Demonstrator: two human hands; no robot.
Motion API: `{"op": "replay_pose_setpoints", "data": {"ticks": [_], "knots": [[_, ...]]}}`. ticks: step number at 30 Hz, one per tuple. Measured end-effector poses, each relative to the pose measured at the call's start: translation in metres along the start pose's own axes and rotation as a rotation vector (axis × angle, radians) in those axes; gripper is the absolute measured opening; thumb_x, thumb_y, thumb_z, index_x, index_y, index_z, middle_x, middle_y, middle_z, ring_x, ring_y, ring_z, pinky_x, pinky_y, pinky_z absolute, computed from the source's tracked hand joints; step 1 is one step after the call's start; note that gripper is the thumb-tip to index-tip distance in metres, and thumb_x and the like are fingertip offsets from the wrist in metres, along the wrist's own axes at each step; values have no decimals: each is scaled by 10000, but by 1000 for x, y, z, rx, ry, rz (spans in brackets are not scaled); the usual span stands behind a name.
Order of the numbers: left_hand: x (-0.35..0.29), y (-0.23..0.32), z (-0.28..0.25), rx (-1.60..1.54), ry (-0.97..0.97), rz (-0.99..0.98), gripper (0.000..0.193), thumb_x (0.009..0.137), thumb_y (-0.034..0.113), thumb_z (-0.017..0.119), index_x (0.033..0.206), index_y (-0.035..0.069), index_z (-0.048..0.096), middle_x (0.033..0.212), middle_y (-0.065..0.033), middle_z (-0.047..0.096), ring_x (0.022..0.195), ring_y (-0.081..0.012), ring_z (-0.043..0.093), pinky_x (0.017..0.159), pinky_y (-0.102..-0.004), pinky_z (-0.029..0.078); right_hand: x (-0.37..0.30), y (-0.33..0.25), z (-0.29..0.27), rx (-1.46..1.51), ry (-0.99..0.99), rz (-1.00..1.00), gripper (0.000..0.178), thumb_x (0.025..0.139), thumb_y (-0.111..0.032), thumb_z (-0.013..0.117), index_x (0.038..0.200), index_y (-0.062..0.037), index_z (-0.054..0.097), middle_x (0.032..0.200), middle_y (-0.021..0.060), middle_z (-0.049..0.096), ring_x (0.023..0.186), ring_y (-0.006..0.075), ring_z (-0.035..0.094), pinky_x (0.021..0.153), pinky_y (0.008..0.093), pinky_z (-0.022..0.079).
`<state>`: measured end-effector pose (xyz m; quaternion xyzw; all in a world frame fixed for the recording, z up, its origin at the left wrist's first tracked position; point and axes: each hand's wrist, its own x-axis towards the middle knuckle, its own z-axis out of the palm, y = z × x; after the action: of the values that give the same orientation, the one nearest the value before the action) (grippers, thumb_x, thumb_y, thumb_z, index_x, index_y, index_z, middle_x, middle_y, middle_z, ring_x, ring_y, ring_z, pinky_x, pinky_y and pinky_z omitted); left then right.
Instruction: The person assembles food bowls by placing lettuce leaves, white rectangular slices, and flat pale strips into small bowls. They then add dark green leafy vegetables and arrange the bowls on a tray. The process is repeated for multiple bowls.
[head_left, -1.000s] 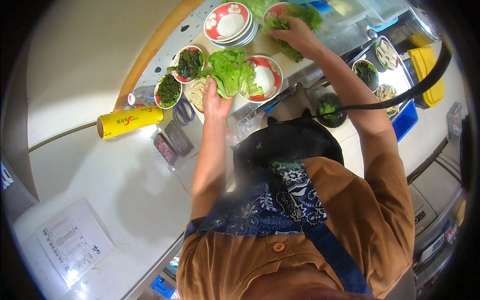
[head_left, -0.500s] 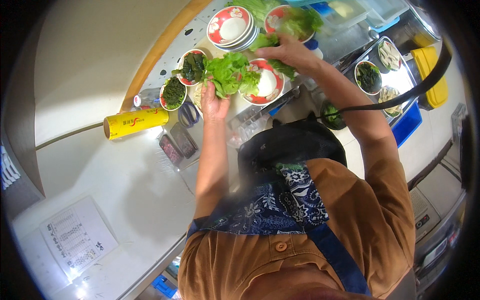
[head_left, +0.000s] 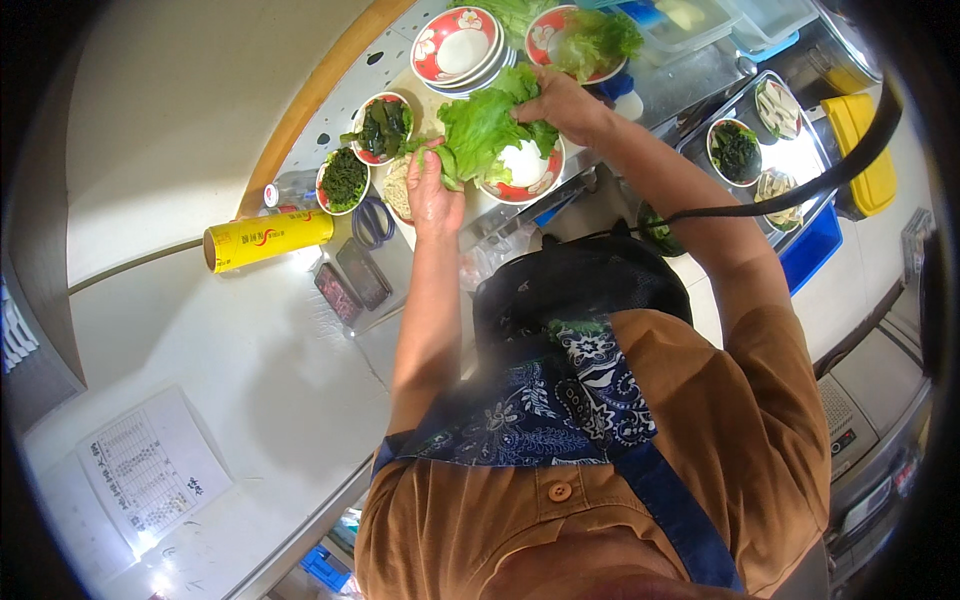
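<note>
Green lettuce leaves (head_left: 480, 132) hang between my two hands, over a red-and-white flowered bowl (head_left: 548, 180) whose white inside partly shows. My left hand (head_left: 436, 192) is closed on the near left edge of the leaves. On their right side, my right hand (head_left: 563, 108) pinches the lettuce between thumb and fingers. Just left of my left hand sits a bowl with pale, noodle-like food (head_left: 397, 188), partly covered by it. Beyond the right hand, another flowered bowl (head_left: 540, 38) holds more lettuce (head_left: 600, 45).
Stacked flowered bowls (head_left: 455, 50) stand at the back. To the left are bowls of dark greens (head_left: 345, 180) and seaweed (head_left: 384, 130), a yellow wrap roll (head_left: 268, 240) and two phones (head_left: 362, 272). A metal tray (head_left: 800, 160) with filled bowls lies right, beside a yellow container (head_left: 862, 155).
My right hand has come left from near the far lettuce bowl and joined the leaves my left hand holds. The lettuce now stretches between both hands, and the noodle-like food shows more.
</note>
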<state>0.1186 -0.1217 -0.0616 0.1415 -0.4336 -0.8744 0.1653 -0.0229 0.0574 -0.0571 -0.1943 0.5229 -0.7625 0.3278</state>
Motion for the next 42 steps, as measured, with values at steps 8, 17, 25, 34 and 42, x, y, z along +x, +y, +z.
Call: {"op": "replay_pose_setpoints", "data": {"ticks": [8, 17, 25, 34, 42], "knots": [[1, -4, 2, 132, -37, -107, 360, 886, 125, 623, 1212, 4, 530, 1179, -124, 592, 1071, -248, 579, 944, -409, 475, 4, 0, -7, -198, 63, 0, 272, 832, 0, 631, 1100, 29, 598, 925, 65, 659, 827, 124, 619, 774, 290, 524], [4, 0, 31, 436, -131, -425, 343, 872, 19, 556, 1213, -19, 546, 1170, -107, 611, 1040, -178, 593, 912, -327, 473, 16, 30, -3, -812, 144, -313, 340, 833, -210, 633, 1065, 37, 604, 955, 256, 637, 903, 369, 627, 784, 415, 488], [13, -2, 47, 492, 32, -371, 312, 829, 21, 639, 1132, -10, 573, 1052, -110, 647, 897, -194, 642, 793, -326, 521, 8, 5, 3, -606, -17, -182, 307, 845, -97, 661, 1111, 39, 588, 952, 91, 677, 825, 112, 572, 765, 290, 485], [9, -11, 51, 384, 122, -401, 280, 834, 41, 657, 1103, -3, 592, 1028, -110, 653, 885, -212, 640, 785, -352, 523, 17, 19, 14, -530, 242, -130, 233, 828, -39, 659, 1041, 49, 623, 863, 77, 663, 770, 97, 577, 683, 281, 496], [22, -17, 28, 188, 201, -511, 293, 882, 80, 608, 1160, 1, 557, 1114, -126, 629, 981, -265, 627, 876, -413, 515, 39, -2, -24, -1029, 466, -456, 326, 799, -126, 677, 1084, 15, 608, 921, 141, 667, 817, 230, 623, 743, 355, 499]]}}
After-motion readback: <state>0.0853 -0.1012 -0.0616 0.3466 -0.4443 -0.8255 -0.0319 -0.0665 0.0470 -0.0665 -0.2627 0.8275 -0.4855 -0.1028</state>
